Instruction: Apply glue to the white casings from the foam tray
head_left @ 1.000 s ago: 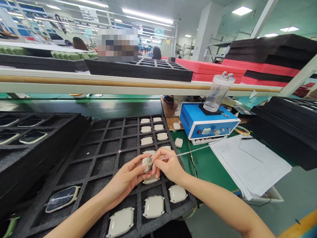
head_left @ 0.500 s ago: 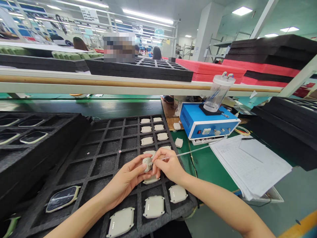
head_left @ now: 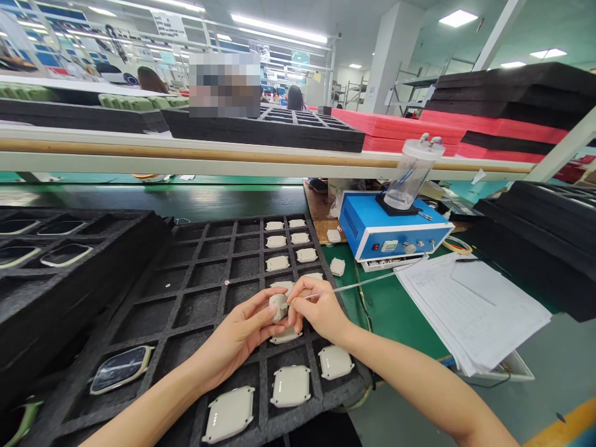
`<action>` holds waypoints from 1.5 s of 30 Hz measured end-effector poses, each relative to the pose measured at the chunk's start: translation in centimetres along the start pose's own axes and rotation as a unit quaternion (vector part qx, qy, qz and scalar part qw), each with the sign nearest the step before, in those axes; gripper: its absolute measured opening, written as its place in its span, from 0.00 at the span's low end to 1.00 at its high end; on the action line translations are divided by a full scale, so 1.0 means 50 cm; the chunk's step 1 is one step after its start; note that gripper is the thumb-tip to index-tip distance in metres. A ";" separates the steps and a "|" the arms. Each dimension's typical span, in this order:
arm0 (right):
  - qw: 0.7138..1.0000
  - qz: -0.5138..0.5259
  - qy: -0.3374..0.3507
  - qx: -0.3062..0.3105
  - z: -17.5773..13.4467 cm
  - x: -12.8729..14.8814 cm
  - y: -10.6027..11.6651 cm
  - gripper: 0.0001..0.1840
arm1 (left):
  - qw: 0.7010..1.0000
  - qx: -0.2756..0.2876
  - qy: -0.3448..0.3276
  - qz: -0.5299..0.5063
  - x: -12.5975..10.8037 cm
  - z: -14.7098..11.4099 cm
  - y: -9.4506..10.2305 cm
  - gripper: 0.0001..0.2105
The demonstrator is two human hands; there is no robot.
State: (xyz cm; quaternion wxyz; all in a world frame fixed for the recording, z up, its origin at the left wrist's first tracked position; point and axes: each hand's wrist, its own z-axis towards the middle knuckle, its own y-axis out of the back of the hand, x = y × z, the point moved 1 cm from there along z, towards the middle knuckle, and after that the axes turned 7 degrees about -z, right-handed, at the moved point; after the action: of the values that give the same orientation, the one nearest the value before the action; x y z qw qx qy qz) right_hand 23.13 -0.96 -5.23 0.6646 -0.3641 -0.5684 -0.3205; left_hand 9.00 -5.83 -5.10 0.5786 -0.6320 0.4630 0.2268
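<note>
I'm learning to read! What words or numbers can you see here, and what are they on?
No words or numbers can be read.
Paper sheets: a printed table, too small to read.
Blue box: its front panel marks are too small.
Hanging signs far back: blurred.
The part in the left hand and right hand: no writing shows.

A blue metal control box [head_left: 395,231] stands near the far right part of the green surface [head_left: 395,310], with a clear plastic cylinder canister [head_left: 412,174] tilted on top of it. Just beside it, toward the right edge, lies a stack of white printed paper sheets [head_left: 475,310]. Black foam trays [head_left: 535,236] are piled at the right edge, and red foam sheets [head_left: 395,127] rest on the white shelf [head_left: 186,162] beyond the far edge.
</note>
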 end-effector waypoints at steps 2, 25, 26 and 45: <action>1.000 0.005 0.025 -0.019 -0.004 0.003 0.001 0.02 | 1.000 0.002 -0.006 -0.014 0.001 -0.001 0.003 0.13; 0.995 -0.059 0.070 -0.036 -0.007 0.000 0.017 0.02 | 0.797 0.067 0.012 0.600 -0.103 -0.082 0.038 0.15; 0.995 -0.061 0.070 -0.037 -0.007 0.000 0.017 0.02 | 0.781 0.078 -0.017 0.620 -0.104 -0.078 0.038 0.14; 0.995 -0.079 0.056 -0.025 -0.014 0.008 0.014 0.02 | 0.618 -0.181 -0.008 0.765 -0.156 -0.225 0.138 0.11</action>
State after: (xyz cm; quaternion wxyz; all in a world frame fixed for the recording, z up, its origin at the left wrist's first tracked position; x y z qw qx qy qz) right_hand 24.15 -1.17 -4.97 0.6583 -0.3157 -0.5496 -0.4061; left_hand -3.32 -13.24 0.28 0.0729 -0.1390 0.7241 0.6716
